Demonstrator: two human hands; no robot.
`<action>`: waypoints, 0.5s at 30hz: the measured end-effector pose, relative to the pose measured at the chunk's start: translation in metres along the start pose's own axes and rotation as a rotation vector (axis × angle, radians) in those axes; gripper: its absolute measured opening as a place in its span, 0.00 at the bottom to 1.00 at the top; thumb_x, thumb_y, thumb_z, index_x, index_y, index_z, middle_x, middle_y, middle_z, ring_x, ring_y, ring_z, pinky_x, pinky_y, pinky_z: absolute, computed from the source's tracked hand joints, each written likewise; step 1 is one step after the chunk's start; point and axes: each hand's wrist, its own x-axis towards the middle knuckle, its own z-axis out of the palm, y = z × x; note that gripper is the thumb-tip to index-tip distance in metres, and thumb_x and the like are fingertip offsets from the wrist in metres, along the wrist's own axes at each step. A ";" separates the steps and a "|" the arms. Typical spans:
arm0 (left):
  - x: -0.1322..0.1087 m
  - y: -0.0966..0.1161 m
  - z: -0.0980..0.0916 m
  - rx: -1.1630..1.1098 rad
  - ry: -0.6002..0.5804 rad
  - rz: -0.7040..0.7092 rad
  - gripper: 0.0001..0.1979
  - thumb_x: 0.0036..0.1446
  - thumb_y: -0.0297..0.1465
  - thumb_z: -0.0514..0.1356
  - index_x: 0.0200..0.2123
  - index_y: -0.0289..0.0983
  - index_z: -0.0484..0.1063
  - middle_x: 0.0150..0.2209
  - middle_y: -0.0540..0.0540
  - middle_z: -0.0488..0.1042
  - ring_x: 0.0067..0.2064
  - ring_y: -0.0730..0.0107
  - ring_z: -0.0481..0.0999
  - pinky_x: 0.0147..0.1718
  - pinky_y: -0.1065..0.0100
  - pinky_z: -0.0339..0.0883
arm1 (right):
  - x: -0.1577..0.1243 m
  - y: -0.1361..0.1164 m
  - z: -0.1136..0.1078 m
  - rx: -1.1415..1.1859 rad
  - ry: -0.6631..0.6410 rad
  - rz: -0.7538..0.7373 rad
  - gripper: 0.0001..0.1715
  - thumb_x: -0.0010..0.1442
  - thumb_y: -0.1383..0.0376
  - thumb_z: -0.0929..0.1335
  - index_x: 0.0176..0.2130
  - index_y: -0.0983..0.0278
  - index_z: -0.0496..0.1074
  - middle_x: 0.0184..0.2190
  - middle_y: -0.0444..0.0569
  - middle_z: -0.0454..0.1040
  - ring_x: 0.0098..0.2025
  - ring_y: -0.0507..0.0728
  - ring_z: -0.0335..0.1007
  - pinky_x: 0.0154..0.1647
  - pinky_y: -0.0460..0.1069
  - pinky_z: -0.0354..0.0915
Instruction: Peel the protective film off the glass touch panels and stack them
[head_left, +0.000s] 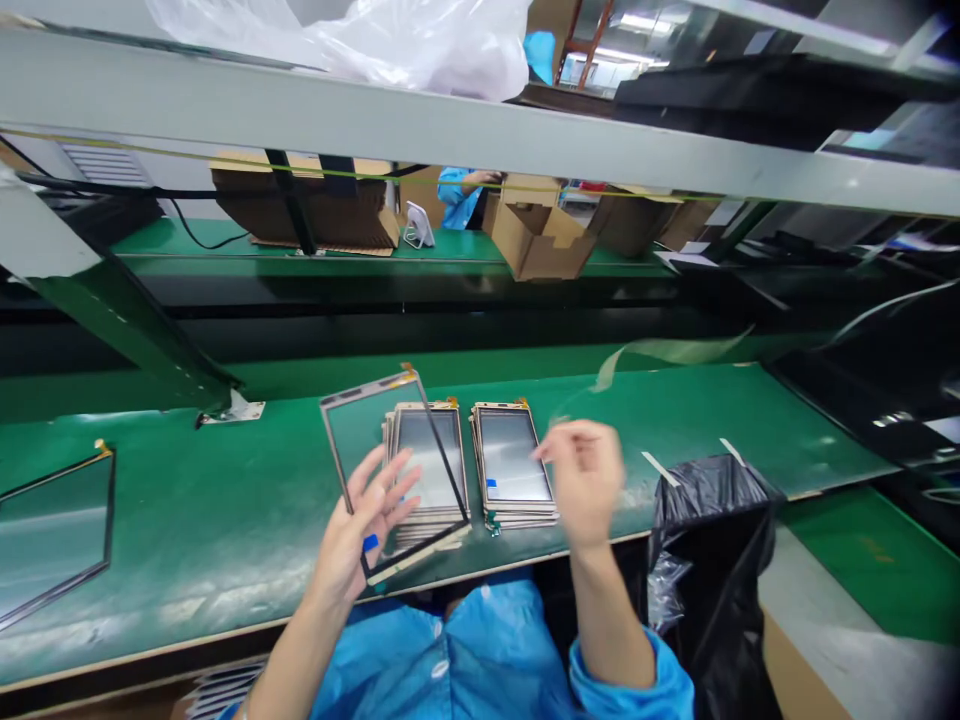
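My left hand (365,515) grips a touchscreen panel (405,465) by its lower left edge, the panel tilted above the bench. Its dark border, orange flex tab at the top and blue sticker show clearly. Behind it is a stack of similar panels (442,440), partly hidden. Just right of that stands a second stack (504,455), with my right hand (589,475) beside and above it. The right fingers are pinched together and blurred. A thin, pale strip of film (675,350) curves through the air and seems to trail from them.
Another panel (56,535) lies at the bench's left. A black bin bag (709,500) is taped to the front edge on the right. A slanted green post (142,320) and a shelf beam (480,125) frame the bench. Behind stand a cardboard box (544,250) and a person's blue sleeve (456,195).
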 end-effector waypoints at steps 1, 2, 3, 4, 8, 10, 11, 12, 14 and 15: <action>0.001 0.004 0.002 0.009 0.012 0.049 0.18 0.58 0.31 0.61 0.53 0.46 0.68 0.55 0.45 0.72 0.53 0.57 0.73 0.44 0.64 0.73 | -0.020 0.007 -0.002 0.005 -0.178 0.131 0.03 0.58 0.68 0.66 0.36 0.62 0.66 0.24 0.39 0.66 0.23 0.50 0.66 0.27 0.46 0.65; 0.001 0.007 0.005 0.018 0.021 0.092 0.18 0.58 0.30 0.60 0.52 0.46 0.68 0.55 0.45 0.72 0.53 0.57 0.74 0.43 0.64 0.73 | -0.040 0.012 -0.002 0.017 -0.321 0.233 0.05 0.58 0.68 0.66 0.38 0.62 0.67 0.25 0.40 0.66 0.24 0.50 0.66 0.27 0.46 0.65; 0.001 0.009 0.007 0.027 0.027 0.126 0.18 0.58 0.30 0.60 0.52 0.46 0.68 0.55 0.45 0.72 0.52 0.58 0.74 0.43 0.65 0.73 | -0.056 0.016 -0.001 0.033 -0.419 0.303 0.07 0.58 0.68 0.66 0.39 0.62 0.67 0.26 0.40 0.66 0.25 0.50 0.66 0.28 0.46 0.66; 0.000 0.010 0.010 0.036 0.031 0.154 0.18 0.58 0.30 0.60 0.52 0.47 0.68 0.54 0.46 0.73 0.52 0.58 0.74 0.43 0.65 0.74 | -0.070 0.018 0.001 0.043 -0.475 0.340 0.07 0.57 0.68 0.66 0.39 0.62 0.67 0.27 0.41 0.66 0.27 0.50 0.65 0.29 0.46 0.66; -0.004 0.009 0.017 0.074 0.018 0.207 0.17 0.59 0.30 0.59 0.52 0.48 0.69 0.53 0.46 0.74 0.51 0.59 0.75 0.43 0.64 0.74 | -0.086 0.014 0.005 0.019 -0.510 0.305 0.01 0.59 0.68 0.66 0.35 0.62 0.67 0.30 0.43 0.65 0.31 0.52 0.63 0.33 0.47 0.64; -0.006 0.008 0.017 0.094 0.010 0.219 0.17 0.59 0.30 0.59 0.52 0.48 0.68 0.54 0.46 0.73 0.52 0.58 0.74 0.43 0.63 0.75 | -0.081 0.012 0.004 0.013 -0.524 0.265 0.03 0.60 0.69 0.65 0.33 0.62 0.67 0.30 0.44 0.65 0.32 0.52 0.63 0.34 0.47 0.63; -0.008 0.007 0.017 0.103 0.009 0.226 0.18 0.59 0.30 0.59 0.52 0.48 0.68 0.54 0.46 0.73 0.52 0.57 0.74 0.43 0.63 0.75 | -0.079 0.012 0.003 0.011 -0.532 0.253 0.04 0.60 0.69 0.65 0.32 0.62 0.66 0.30 0.44 0.65 0.32 0.52 0.63 0.34 0.47 0.62; -0.010 0.007 0.016 0.111 0.008 0.235 0.18 0.59 0.30 0.59 0.52 0.48 0.68 0.53 0.46 0.73 0.52 0.57 0.74 0.43 0.62 0.75 | -0.077 0.013 0.003 0.010 -0.538 0.246 0.05 0.60 0.69 0.64 0.32 0.62 0.66 0.30 0.44 0.65 0.32 0.52 0.63 0.34 0.47 0.61; -0.014 0.006 0.015 0.125 0.005 0.251 0.18 0.59 0.30 0.60 0.52 0.48 0.68 0.53 0.46 0.74 0.51 0.57 0.75 0.44 0.62 0.75 | -0.075 0.016 0.004 0.002 -0.552 0.238 0.06 0.61 0.70 0.64 0.31 0.62 0.65 0.29 0.44 0.64 0.32 0.52 0.62 0.34 0.47 0.61; -0.015 0.005 0.016 0.130 0.003 0.262 0.17 0.59 0.30 0.60 0.52 0.48 0.69 0.53 0.46 0.74 0.51 0.57 0.75 0.44 0.62 0.75 | -0.075 0.017 0.005 -0.007 -0.557 0.230 0.06 0.61 0.70 0.63 0.31 0.62 0.65 0.29 0.44 0.64 0.32 0.52 0.62 0.34 0.47 0.60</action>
